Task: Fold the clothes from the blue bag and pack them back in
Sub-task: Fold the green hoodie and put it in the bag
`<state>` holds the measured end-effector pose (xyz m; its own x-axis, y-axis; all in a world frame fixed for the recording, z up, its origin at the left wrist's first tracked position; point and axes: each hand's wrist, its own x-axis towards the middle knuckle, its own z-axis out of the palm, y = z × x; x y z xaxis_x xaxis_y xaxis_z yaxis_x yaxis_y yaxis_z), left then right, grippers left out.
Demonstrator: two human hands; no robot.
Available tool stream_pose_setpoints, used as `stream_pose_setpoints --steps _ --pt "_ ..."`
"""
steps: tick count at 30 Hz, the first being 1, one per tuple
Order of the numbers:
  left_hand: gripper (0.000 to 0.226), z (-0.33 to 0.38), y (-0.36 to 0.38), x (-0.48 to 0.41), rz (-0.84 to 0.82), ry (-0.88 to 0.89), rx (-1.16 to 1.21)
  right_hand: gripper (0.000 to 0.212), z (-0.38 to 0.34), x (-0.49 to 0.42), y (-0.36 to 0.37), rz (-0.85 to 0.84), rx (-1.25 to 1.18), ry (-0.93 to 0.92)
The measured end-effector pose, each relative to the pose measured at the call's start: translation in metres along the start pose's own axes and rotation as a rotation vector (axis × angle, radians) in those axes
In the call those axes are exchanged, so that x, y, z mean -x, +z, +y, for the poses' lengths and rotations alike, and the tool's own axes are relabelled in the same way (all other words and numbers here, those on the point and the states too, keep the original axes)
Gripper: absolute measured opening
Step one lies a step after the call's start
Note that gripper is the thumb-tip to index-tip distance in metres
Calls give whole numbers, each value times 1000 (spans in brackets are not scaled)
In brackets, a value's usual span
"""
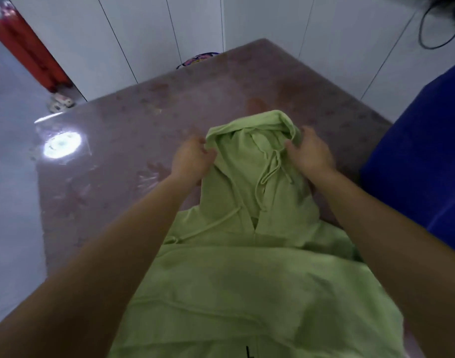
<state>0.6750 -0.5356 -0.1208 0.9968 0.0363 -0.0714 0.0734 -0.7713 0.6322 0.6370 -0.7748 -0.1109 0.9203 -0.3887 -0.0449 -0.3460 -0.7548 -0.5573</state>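
At the far left, a tall red upright object (25, 45) is seen standing on the pale floor, well apart from the work. The glossy mauve mottled tabletop (143, 130) is used as the flat surface on which the light green soft-fabric hooded sweatshirt (247, 275) is spread, front up, with its body toward the person and its hood (249, 151) pointing away. The left hand (193, 157) is curled onto the hood's left edge, with the cloth pinched between thumb and fingers. The hood is judged to be held this way so that it can be flattened or turned down over the chest before the sides are folded. The sweatshirt is seen to be creased and not yet folded, with pale green drawstrings (269, 171) lying loose across the neck opening. The right hand (309, 153) is likewise closed on the hood's right edge, so that both sides can be drawn evenly. At the right, the deep blue fabric bag (422, 156) is kept near the garment, presumably within reach for packing.
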Motion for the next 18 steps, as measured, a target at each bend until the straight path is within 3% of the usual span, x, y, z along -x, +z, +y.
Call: stream_pose_setpoints --steps 5,9,14,16,18 --pt "55 9 21 -22 99 94 -132 57 -8 -29 17 42 74 66" --pt "27 2 19 -28 122 177 -258 62 3 -32 6 85 -88 -47" --pt "14 -9 -18 -32 289 349 52 47 31 -13 -30 217 -367 -149" --pt "17 -22 -29 -25 266 500 49 37 48 -2 -33 165 -269 -205" --pt "19 -41 -29 -15 141 577 -43 29 68 7 -30 55 -114 -191"
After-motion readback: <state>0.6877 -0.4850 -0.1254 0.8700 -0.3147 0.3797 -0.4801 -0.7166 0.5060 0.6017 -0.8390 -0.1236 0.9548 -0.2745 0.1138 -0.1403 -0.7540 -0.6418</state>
